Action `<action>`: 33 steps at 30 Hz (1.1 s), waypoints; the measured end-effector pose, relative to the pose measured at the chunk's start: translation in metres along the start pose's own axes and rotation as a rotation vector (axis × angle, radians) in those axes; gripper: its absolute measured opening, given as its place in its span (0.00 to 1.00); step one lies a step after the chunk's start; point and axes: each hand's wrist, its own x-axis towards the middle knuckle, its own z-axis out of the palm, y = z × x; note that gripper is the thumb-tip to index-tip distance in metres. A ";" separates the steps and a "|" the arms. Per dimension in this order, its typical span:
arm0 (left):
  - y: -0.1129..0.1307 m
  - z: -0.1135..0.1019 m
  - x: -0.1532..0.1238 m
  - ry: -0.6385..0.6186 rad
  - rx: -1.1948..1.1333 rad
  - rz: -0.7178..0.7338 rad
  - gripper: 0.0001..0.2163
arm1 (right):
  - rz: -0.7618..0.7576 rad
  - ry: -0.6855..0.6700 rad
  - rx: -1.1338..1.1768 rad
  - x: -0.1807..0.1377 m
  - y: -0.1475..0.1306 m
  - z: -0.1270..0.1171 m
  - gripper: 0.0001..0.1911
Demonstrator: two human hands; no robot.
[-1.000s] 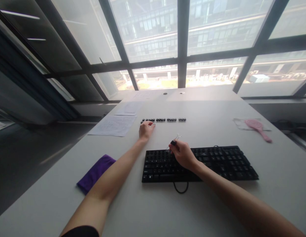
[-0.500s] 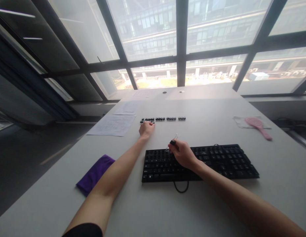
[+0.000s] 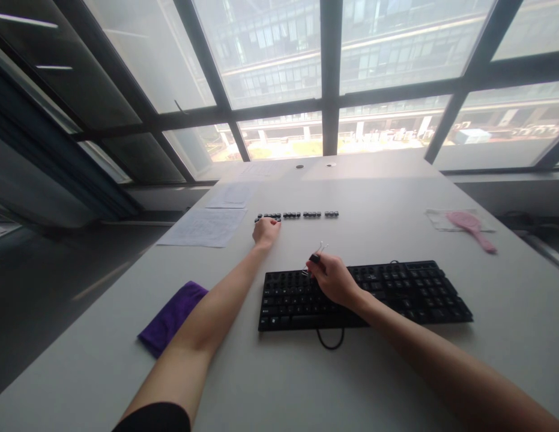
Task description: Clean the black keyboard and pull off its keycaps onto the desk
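Gripping a wire puller, right fingers curl closed.

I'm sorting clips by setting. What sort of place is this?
Probably an office or similar workroom: a white desk bears a black keyboard and papers, beside large framed windows facing another building.

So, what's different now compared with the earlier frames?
The left hand has edged slightly forward, toward the keycaps, its fingers drawn closer together; whether it took or released one is unclear. Unchanged: the right hand keeps its grip on the black tool with silver wires, over the keyboard.
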 end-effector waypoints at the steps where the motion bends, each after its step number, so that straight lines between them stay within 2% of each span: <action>1: 0.001 -0.001 0.000 -0.001 0.001 -0.002 0.07 | 0.002 -0.001 0.000 0.000 0.000 0.000 0.14; 10: 0.003 -0.002 -0.001 -0.005 0.013 0.005 0.07 | 0.000 0.011 0.026 -0.001 0.000 0.000 0.13; 14: 0.006 -0.012 -0.013 -0.039 0.023 0.057 0.07 | 0.001 0.075 0.051 0.001 0.001 0.000 0.13; 18: 0.009 -0.036 -0.047 -0.124 0.040 0.183 0.06 | -0.004 0.134 0.091 0.003 0.003 -0.001 0.11; 24: 0.021 -0.075 -0.130 -0.289 0.051 0.466 0.08 | 0.019 0.176 0.172 0.002 0.004 -0.002 0.10; 28: 0.025 -0.081 -0.163 -0.330 -0.026 0.471 0.08 | 0.069 0.185 0.215 0.004 0.002 -0.006 0.10; 33: 0.022 -0.076 -0.170 -0.300 -0.082 0.434 0.10 | 0.030 0.012 0.148 0.001 0.001 -0.011 0.10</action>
